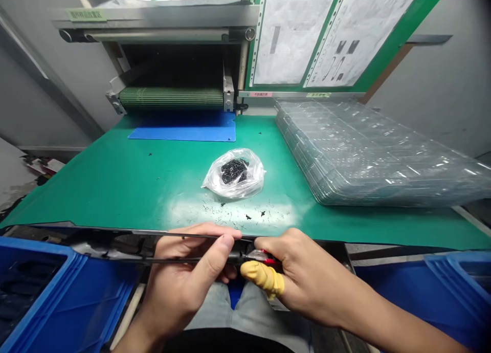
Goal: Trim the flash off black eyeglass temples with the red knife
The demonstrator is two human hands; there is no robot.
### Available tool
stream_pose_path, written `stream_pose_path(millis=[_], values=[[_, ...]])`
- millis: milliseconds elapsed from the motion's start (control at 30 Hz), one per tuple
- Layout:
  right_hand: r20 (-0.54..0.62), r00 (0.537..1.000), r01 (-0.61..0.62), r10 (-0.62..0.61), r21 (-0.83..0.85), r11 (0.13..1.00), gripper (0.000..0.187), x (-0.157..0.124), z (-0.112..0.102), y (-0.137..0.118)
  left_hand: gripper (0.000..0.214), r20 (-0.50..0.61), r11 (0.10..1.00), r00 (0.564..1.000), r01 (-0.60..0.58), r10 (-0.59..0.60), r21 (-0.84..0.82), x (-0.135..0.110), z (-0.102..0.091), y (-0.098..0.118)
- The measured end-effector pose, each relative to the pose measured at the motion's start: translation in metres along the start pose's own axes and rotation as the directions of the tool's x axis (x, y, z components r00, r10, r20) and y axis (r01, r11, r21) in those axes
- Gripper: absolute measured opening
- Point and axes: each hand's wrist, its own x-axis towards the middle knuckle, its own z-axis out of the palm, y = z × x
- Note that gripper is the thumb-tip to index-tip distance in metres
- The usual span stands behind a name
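Black strip [149, 233], left hand [184, 276], right hand [303, 276] touching

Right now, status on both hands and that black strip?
Left hand gripping long black plastic strip. Right hand, yellow finger cot, pinching small red-handled tool at strip. Blue crates either side, apart from hands.

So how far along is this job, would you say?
Hard to say exactly. Looking done: black scraps sit in a clear plastic bag, with more on the green mat. In hand: the left hand holds a long black strip, and the right hand holds a red-handled tool at it. Left: unclear; clear plastic trays stand stacked nearby.
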Motion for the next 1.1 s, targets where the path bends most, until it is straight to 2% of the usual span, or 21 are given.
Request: stream_pose_path(millis=[100,133,167,200,267,300,367,467,567,633,700,800,867,967,1033,1100], values=[[0.209,0.978,-0.051,-0.001,0.241,0.969,0.061,0.0,-0.007,-0.003,0.01,0.001,0.991,0.992,-0.125,0.125,0.039,0.004,-0.007,-0.003],[0.258,0.966,-0.071,-0.014,0.318,0.946,0.061,-0.002,-0.008,-0.004,0.009,-0.023,0.993,0.993,-0.115,0.116,0.027,0.004,-0.008,-0.005],[0.256,0.966,-0.077,-0.023,0.373,0.925,0.061,-0.003,-0.008,-0.004,0.008,-0.053,0.998,0.997,-0.061,0.06,-0.02,0.004,-0.007,-0.007],[0.203,0.979,-0.062,-0.022,0.397,0.916,0.061,-0.005,-0.007,-0.004,0.005,-0.071,0.994,0.997,0.03,-0.037,-0.108,0.003,-0.006,-0.009],[-0.04,0.999,0.028,-0.016,0.313,0.949,0.061,-0.008,-0.001,-0.003,0.011,-0.008,0.902,0.961,0.256,-0.276,-0.348,0.001,-0.001,-0.016],[-0.183,0.982,0.079,-0.041,0.208,0.975,0.059,-0.009,0.004,-0.003,0.016,0.073,0.812,0.925,0.363,-0.372,-0.458,-0.001,0.002,-0.02],[-0.388,0.91,0.139,-0.144,-0.043,0.989,0.055,-0.008,0.013,-0.002,0.023,0.239,0.631,0.847,0.517,-0.476,-0.578,-0.005,0.008,-0.03],[-0.504,0.828,0.111,-0.246,-0.283,0.953,0.05,-0.003,0.019,-0.003,0.025,0.358,0.467,0.755,0.632,-0.549,-0.618,-0.009,0.014,-0.042],[-0.549,0.797,0.055,-0.252,-0.351,0.935,0.05,0.001,0.017,-0.003,0.025,0.381,0.391,0.712,0.664,-0.59,-0.637,-0.009,0.017,-0.045],[-0.556,0.798,0.035,-0.232,-0.341,0.94,0.051,0.002,0.016,-0.003,0.027,0.367,0.396,0.72,0.653,-0.589,-0.645,-0.008,0.02,-0.041],[-0.55,0.814,0.038,-0.189,-0.274,0.961,0.051,0.003,0.017,-0.002,0.029,0.323,0.445,0.754,0.617,-0.572,-0.649,-0.007,0.023,-0.036],[-0.5,0.863,0.056,-0.074,-0.051,0.997,0.054,0.003,0.024,-0.002,0.028,0.218,0.562,0.825,0.524,-0.521,-0.64,-0.006,0.026,-0.032],[-0.428,0.904,0.042,0.021,0.137,0.99,0.058,0.002,0.03,-0.005,0.025,0.143,0.658,0.892,0.417,-0.429,-0.627,-0.004,0.026,-0.034],[-0.231,0.969,0.016,0.084,0.402,0.916,0.062,-0.002,0.039,-0.01,0.018,0.06,0.789,0.981,0.184,-0.184,-0.587,0.003,0.021,-0.042],[-0.139,0.986,0.0,0.087,0.535,0.845,0.062,-0.004,0.042,-0.011,0.014,0.054,0.835,0.997,0.07,-0.048,-0.545,0.008,0.014,-0.05],[-0.145,0.978,-0.015,0.146,0.657,0.754,0.05,-0.004,0.043,-0.007,0.015,0.159,0.874,0.987,0.062,0.018,-0.482,0.015,0.007,-0.059]])
